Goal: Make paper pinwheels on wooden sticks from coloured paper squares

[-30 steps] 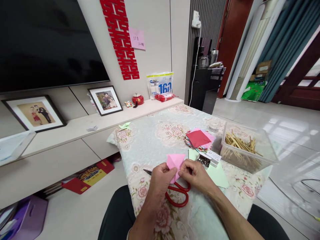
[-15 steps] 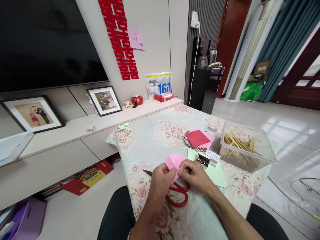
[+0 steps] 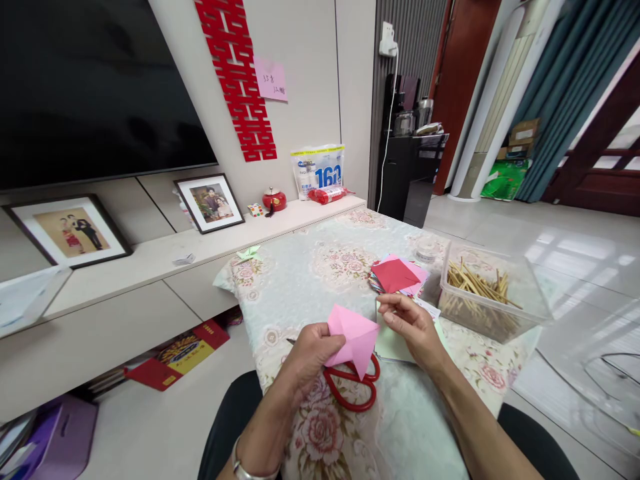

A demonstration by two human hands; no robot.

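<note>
My left hand (image 3: 316, 350) pinches a creased, partly cut pink square of paper (image 3: 356, 339) by its left side; one pointed flap hangs down. Under the paper lie red-handled scissors (image 3: 356, 407), their blades mostly hidden behind the hand. My right hand (image 3: 416, 328) is raised apart from the paper, fingers stretched and thumb separate, with nothing visible in them. It hovers over light green paper sheets (image 3: 393, 345) and hides most of a small white box (image 3: 430, 309). Beyond it sits a stack of coloured paper squares (image 3: 395, 275), a red one on top.
A clear plastic box (image 3: 473, 319) of thin straw-coloured sticks (image 3: 480, 288) stands at the right on the flowered tablecloth (image 3: 325, 427). A round clear container (image 3: 426, 250) is behind the stack. A green folded paper piece (image 3: 249, 253) lies at the far left corner.
My right hand has let go of the pink paper and moved right and up, its fingers opening. The paper has turned and spread in my left hand. The small box is now mostly covered.
</note>
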